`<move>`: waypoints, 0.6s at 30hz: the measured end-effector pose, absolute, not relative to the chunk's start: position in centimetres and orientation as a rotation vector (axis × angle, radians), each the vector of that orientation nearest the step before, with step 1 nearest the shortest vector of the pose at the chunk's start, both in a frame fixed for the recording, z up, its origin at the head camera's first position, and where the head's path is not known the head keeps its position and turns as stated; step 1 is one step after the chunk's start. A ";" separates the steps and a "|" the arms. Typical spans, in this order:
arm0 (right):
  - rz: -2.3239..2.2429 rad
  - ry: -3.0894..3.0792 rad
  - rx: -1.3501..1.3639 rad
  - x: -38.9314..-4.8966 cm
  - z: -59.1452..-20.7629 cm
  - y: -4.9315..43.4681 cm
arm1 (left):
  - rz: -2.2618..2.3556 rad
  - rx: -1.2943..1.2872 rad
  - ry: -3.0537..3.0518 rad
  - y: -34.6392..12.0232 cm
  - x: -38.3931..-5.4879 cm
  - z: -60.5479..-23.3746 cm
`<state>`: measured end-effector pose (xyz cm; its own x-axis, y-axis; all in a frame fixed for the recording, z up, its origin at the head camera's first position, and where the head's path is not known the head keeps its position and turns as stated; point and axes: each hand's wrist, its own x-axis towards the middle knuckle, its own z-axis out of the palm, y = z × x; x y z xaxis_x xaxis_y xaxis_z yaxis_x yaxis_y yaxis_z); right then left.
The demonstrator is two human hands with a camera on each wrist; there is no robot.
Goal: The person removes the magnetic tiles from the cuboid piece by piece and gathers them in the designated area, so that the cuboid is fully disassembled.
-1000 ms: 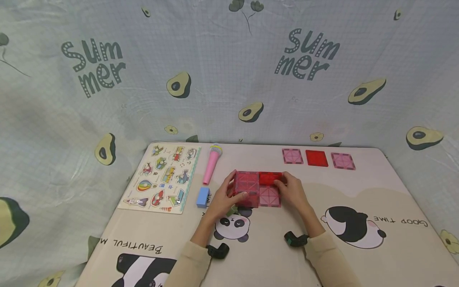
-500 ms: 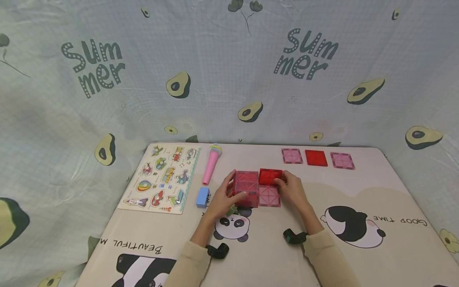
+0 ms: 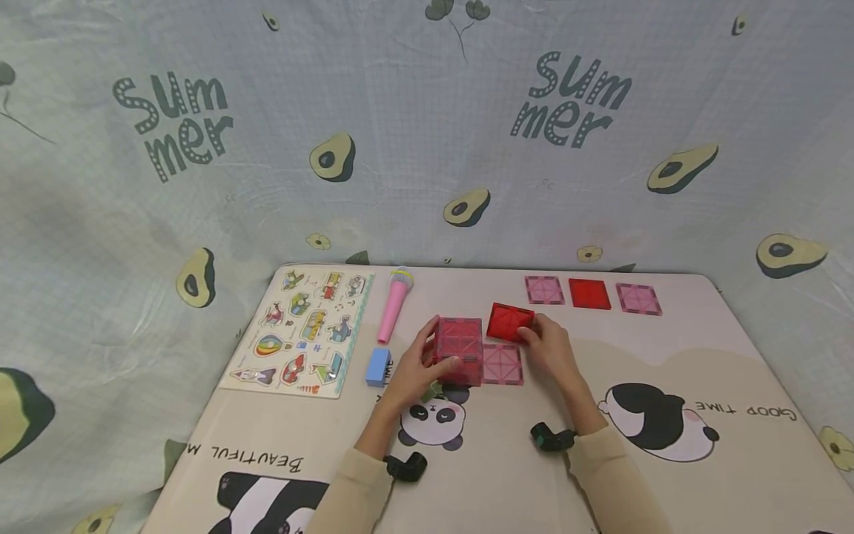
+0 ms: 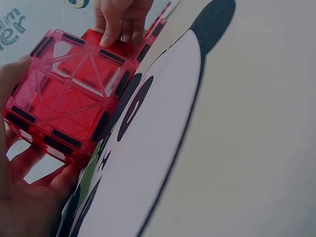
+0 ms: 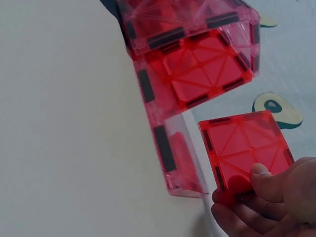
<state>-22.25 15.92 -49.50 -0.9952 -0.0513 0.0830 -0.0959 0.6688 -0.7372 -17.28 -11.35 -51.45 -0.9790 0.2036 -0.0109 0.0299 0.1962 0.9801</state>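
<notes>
A box of pink and red magnetic tiles (image 3: 459, 341) stands on the table mat, and my left hand (image 3: 415, 377) grips its left side, thumb in front. Fingers (image 4: 34, 163) of that hand curve round the box's wall in the left wrist view. A flat pink magnetic tile (image 3: 502, 365) joins the box's right side at the bottom. Beyond that flat tile, my right hand (image 3: 552, 352) pinches a red magnetic tile (image 3: 509, 321) by its right edge. In the right wrist view the thumb lies on the red tile's face (image 5: 242, 143), and a gap separates it from the box.
At the back right lie two pink tiles (image 3: 544, 290) (image 3: 638, 299) with a red tile (image 3: 590, 294) between them. To the left are a pink toy microphone (image 3: 395, 308), a blue block (image 3: 377, 368) and a picture puzzle board (image 3: 300, 334). A printed curtain (image 3: 400, 96) hangs behind the table.
The red tile in my right hand has come up from the flat pink tile's far edge, moved away and slightly right, and turned askew. My left hand and the box have stayed put.
</notes>
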 end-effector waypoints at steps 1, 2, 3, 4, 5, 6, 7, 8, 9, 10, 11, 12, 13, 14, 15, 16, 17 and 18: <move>1.257 -2.816 0.115 -22.3 -49.4 16.1 | 1.895 0.228 2.319 -11.3 -17.3 -51.4; 1.260 -2.813 0.103 -22.3 -49.4 16.3 | 1.893 0.227 2.320 -11.3 -17.3 -51.4; 1.268 -2.812 0.091 -22.4 -49.3 16.5 | 1.892 0.225 2.318 -11.3 -17.3 -51.4; 1.276 -2.810 0.076 -22.4 -49.2 16.6 | 1.891 0.225 2.317 -11.3 -17.4 -51.4; 1.278 -2.811 0.066 -22.4 -49.2 16.8 | 1.890 0.222 2.314 -11.3 -17.4 -51.4; 1.279 -2.812 0.054 -22.5 -49.1 17.0 | 1.889 0.220 2.311 -11.3 -17.4 -51.4; 1.289 -2.812 0.040 -22.5 -49.0 17.1 | 1.886 0.218 2.309 -11.3 -17.4 -51.4; 1.298 -2.812 0.031 -22.5 -48.9 17.2 | 1.884 0.218 2.307 -11.3 -17.4 -51.4; 1.308 -2.811 0.021 -22.6 -48.9 17.4 | 1.883 0.218 2.304 -11.3 -17.5 -51.4; 1.316 -2.808 0.012 -22.6 -48.8 17.5 | 1.882 0.219 2.303 -11.3 -17.5 -51.4; 1.320 -2.805 0.009 -22.6 -48.8 17.6 | 1.880 0.221 2.303 -11.4 -17.4 -51.4; 1.321 -2.802 0.005 -22.7 -48.8 17.7 | 1.880 0.223 2.303 -11.4 -17.4 -51.4; 1.322 -2.799 0.006 -22.7 -48.8 17.9 | 1.880 0.226 2.305 -11.4 -17.4 -51.4; 1.315 -2.797 0.007 -22.8 -48.8 18.0 | 1.882 0.229 2.307 -11.4 -17.4 -51.4; 1.313 -2.795 0.004 -22.8 -48.9 18.1 | 1.884 0.233 2.312 -11.4 -17.4 -51.4; 1.310 -2.795 -0.002 -22.8 -48.9 18.3 | 1.886 0.236 2.316 -11.4 -17.4 -51.4; 1.310 -2.796 -0.009 -22.8 -49.0 18.4 | 1.889 0.240 2.320 -11.4 -17.4 -51.5; 1.311 -2.798 -0.018 -22.8 -49.0 18.5 | 1.891 0.242 2.323 -11.4 -17.3 -51.5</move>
